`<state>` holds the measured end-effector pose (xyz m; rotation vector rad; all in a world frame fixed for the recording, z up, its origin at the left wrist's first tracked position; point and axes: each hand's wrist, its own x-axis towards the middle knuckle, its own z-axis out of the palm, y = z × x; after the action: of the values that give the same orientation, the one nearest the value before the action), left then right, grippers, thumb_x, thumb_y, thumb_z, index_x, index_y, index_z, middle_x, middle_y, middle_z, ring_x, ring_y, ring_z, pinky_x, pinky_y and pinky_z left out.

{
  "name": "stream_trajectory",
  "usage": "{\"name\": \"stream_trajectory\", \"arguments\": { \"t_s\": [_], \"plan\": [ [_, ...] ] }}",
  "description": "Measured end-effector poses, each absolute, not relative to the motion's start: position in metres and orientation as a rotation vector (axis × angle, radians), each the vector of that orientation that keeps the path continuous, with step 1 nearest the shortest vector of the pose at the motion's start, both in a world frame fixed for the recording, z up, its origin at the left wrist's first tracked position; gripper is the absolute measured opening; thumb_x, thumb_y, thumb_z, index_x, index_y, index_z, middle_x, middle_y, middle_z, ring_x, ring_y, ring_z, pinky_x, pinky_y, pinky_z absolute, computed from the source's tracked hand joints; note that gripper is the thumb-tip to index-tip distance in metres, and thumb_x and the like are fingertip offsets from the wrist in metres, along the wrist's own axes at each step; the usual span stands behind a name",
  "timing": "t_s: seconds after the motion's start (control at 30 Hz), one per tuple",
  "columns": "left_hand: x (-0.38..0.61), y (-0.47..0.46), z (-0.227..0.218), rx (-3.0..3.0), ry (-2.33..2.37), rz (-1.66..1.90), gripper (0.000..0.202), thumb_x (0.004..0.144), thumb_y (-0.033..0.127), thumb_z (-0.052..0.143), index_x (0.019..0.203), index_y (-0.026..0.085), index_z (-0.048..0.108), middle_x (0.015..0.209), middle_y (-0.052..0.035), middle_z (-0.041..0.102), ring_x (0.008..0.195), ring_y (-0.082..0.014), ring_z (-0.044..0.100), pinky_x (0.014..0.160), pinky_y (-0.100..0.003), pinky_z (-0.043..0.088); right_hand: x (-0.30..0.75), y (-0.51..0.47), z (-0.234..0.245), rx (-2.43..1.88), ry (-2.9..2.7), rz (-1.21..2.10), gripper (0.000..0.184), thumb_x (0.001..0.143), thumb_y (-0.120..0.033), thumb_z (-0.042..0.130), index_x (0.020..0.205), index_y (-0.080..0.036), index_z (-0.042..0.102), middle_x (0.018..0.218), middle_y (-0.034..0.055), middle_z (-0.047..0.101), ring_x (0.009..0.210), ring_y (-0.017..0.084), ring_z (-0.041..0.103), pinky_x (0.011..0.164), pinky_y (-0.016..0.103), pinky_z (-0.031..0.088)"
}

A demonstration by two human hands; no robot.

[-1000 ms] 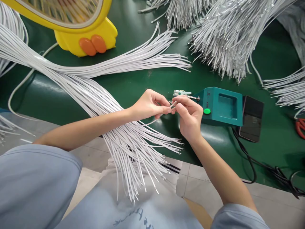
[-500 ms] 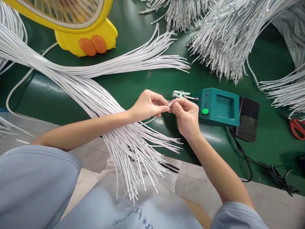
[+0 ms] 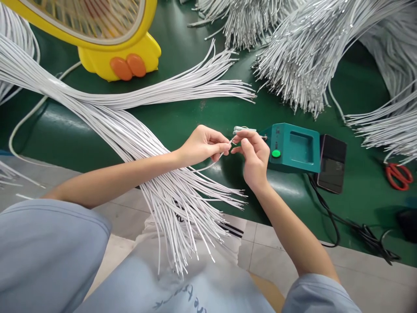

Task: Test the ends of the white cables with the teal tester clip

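Note:
My left hand (image 3: pixel 206 145) pinches a white cable (image 3: pixel 207 167) close to its end, with thumb and index finger closed on it. Thin strands stick out past the fingertips. Just to the right, my right hand (image 3: pixel 256 161) has its fingers apart around the stripped tip; whether a fingertip touches the strands I cannot tell. The cable runs back into a fanned bundle of white cables (image 3: pixel 185 191) under my left forearm, hanging over the table edge. Behind my right fingers are a pale clip (image 3: pixel 243 129) and a teal device (image 3: pixel 295 163) with a green button (image 3: pixel 276 153).
A yellow fan (image 3: pixel 120 48) stands at the back left. Another branch of white cables (image 3: pixel 169 91) lies ahead. Large cable bundles (image 3: pixel 299 61) fill the back right. A phone (image 3: pixel 331 165), black cords (image 3: pixel 358 226) and red-handled scissors (image 3: pixel 398 176) lie on the green table (image 3: pixel 211 115).
My right fingers have spread and come off the cable tip they were pinching. My left hand still grips the cable, whose end now shows more. The view has shifted slightly.

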<state>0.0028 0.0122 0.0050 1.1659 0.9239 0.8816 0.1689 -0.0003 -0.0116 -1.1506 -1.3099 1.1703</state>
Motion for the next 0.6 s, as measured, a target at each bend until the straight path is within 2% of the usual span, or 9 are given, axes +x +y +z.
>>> {"name": "stream_trajectory", "arguments": {
  "t_s": [0.1,0.3,0.5,0.6],
  "plan": [
    [0.0019,0.0125,0.0043,1.189,0.893,0.862,0.013,0.076,0.019,0.068,0.067,0.009,0.07,0.049,-0.0017,0.06,0.044,-0.007,0.055,0.047,-0.018,0.047,0.1707,0.0002,-0.0116,-1.091,-1.317,1.268,0.025,0.088,-0.044,0.053,0.097,-0.025,0.067,0.096,0.0041,0.062,0.091,0.019,0.06,0.066,0.029,0.055],
    [0.0034,0.0116,0.008,1.18,0.922,0.869,0.013,0.072,0.02,0.073,0.068,0.008,0.07,0.053,-0.0021,0.062,0.043,-0.0062,0.054,0.044,-0.017,0.046,0.1728,-0.0005,-0.0092,-1.048,-1.416,1.282,0.028,0.089,-0.045,0.052,0.086,-0.024,0.069,0.09,0.0029,0.065,0.081,0.018,0.063,0.067,0.033,0.054],
    [0.0044,0.0113,0.0084,1.159,0.991,0.899,0.015,0.065,0.02,0.077,0.067,0.008,0.069,0.052,-0.0018,0.061,0.043,-0.0087,0.057,0.043,-0.019,0.048,0.1708,-0.0012,-0.005,-1.108,-1.599,0.994,0.01,0.083,-0.031,0.063,0.079,-0.023,0.067,0.082,0.0024,0.066,0.076,0.017,0.061,0.062,0.031,0.05],
    [0.0033,0.0116,0.0096,1.18,0.946,0.85,0.014,0.068,0.02,0.075,0.065,0.008,0.068,0.05,-0.0014,0.06,0.042,-0.0081,0.054,0.044,-0.019,0.047,0.1739,0.0013,-0.005,-1.122,-1.779,0.684,0.012,0.083,-0.026,0.061,0.072,-0.023,0.064,0.074,0.0027,0.064,0.068,0.017,0.056,0.062,0.034,0.047]
  ]
}}
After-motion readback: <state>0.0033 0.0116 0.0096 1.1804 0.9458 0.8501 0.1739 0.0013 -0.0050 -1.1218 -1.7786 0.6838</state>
